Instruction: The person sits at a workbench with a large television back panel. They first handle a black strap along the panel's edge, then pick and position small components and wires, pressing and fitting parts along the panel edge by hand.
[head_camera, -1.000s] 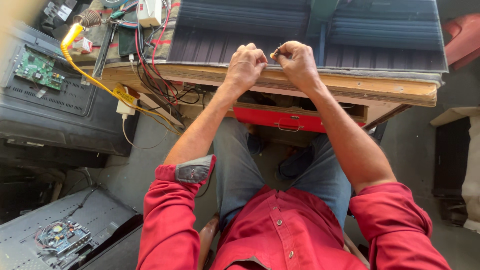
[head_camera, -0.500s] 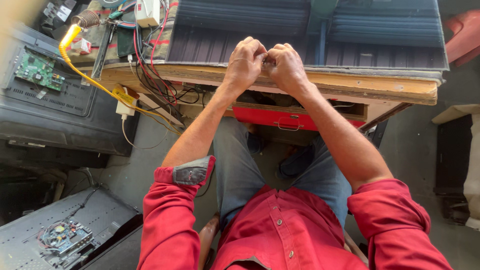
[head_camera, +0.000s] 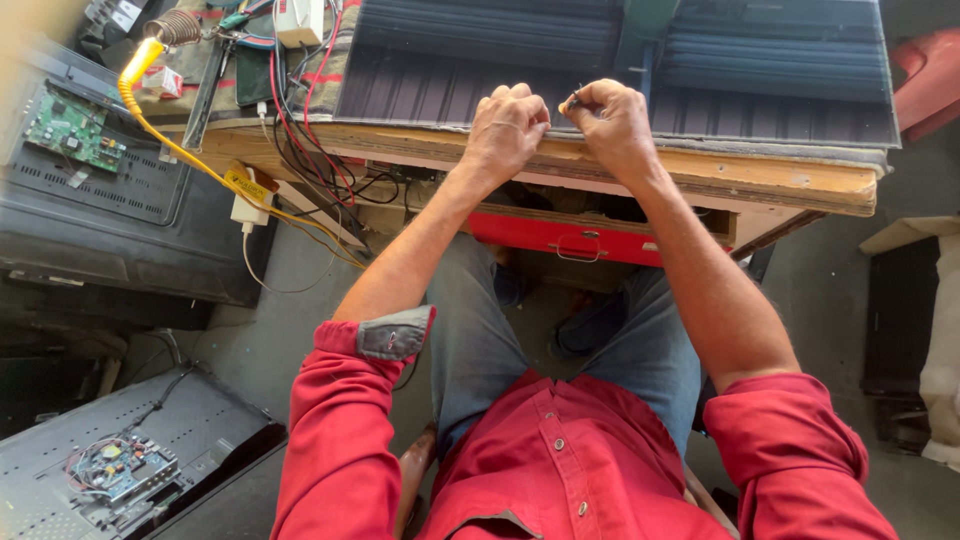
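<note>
Hands together at panel (head_camera: 620, 75) edge, 12 o'clock on bench (head_camera: 700, 175): left (head_camera: 505, 130) fisted, bracing; right (head_camera: 612, 125) pinching small tool (head_camera: 570, 100); best kept steady.

At the wooden counter (head_camera: 760, 178) edge, the left hand (head_camera: 505, 130) rests fisted while the right hand (head_camera: 612, 125) pinches a small yellow-tipped tool (head_camera: 570, 100) over the dark ribbed panel (head_camera: 450, 75).

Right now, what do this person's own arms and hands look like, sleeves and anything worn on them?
Both hands are bare, with no gloves: the left hand and the right hand. The forearms are uncovered too. Each arm wears a red cloth shirt sleeve rolled up past the elbow; the left rolled cuff shows a grey lining. No watch or wristband shows.
</note>
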